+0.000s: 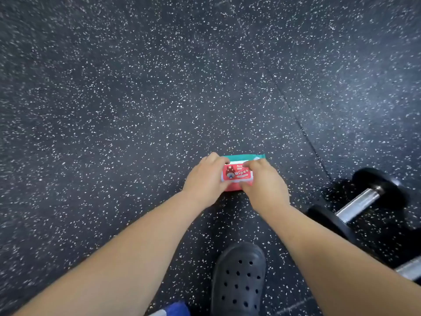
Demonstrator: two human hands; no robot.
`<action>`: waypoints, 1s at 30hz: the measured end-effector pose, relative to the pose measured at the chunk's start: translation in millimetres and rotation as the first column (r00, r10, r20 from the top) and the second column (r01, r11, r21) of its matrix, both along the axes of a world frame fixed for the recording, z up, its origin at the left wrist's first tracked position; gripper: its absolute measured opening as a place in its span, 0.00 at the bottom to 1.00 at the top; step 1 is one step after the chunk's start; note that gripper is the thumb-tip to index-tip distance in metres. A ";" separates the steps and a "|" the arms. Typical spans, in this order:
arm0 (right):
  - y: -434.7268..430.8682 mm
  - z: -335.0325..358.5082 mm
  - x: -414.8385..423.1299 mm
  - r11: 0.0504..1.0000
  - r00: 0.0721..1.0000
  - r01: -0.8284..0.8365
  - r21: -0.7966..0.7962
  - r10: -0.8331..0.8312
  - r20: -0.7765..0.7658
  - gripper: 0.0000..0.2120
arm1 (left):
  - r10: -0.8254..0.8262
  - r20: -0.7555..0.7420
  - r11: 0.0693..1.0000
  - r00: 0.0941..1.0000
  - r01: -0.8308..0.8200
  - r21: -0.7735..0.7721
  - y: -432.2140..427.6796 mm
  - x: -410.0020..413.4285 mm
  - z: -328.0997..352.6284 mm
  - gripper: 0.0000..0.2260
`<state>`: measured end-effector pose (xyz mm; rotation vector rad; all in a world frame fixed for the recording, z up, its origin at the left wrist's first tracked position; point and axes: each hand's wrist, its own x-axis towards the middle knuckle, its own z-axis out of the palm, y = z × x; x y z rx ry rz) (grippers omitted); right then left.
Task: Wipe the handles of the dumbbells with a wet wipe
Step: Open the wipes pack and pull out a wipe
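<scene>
A red and teal pack of wet wipes [238,173] lies on the speckled black rubber floor [136,99]. My left hand [205,179] grips its left end, fingers curled over the top edge. My right hand [264,183] holds its right side, with fingertips pinching at the label flap near the top. A black dumbbell with a chrome handle [357,205] lies on the floor to the right, apart from both hands. The chrome handle of a second dumbbell [410,269] shows at the right edge, mostly cut off.
A black perforated clog [239,279] stands on the floor just below the pack, between my forearms. A blue and white object [173,310] peeks in at the bottom edge. A seam between floor tiles [296,119] runs diagonally toward the dumbbell.
</scene>
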<state>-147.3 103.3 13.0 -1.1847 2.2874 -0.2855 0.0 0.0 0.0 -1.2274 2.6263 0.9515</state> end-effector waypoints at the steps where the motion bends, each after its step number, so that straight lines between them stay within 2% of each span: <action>1: -0.2 -0.7 0.4 1.000 1.000 -0.008 -0.014 0.007 -0.022 0.17 | 0.005 -0.005 1.000 1.000 -0.005 -0.004 0.5 -0.3 -2.3 0.22; 8: 2.1 -19.3 -2.2 0.997 0.983 -0.082 -0.012 0.079 -0.167 0.20 | 0.052 -0.071 0.998 0.996 -0.055 -0.044 8.2 6.0 -19.4 0.23; 23: 3.5 -38.1 -8.8 0.974 0.919 -0.228 0.013 0.220 -0.328 0.22 | 0.112 -0.042 0.993 0.993 -0.114 -0.043 4.3 -1.6 -24.1 0.23; 27: 6.2 -34.0 -10.1 0.976 0.939 -0.217 -0.015 0.204 -0.275 0.22 | 0.109 -0.032 0.993 0.994 -0.110 -0.034 4.6 -2.4 -22.6 0.26; 30: 6.9 -28.7 -13.6 0.992 0.994 -0.089 -0.090 0.083 -0.074 0.22 | 0.124 -0.055 0.992 0.991 -0.126 -0.026 4.7 -2.9 -21.0 0.30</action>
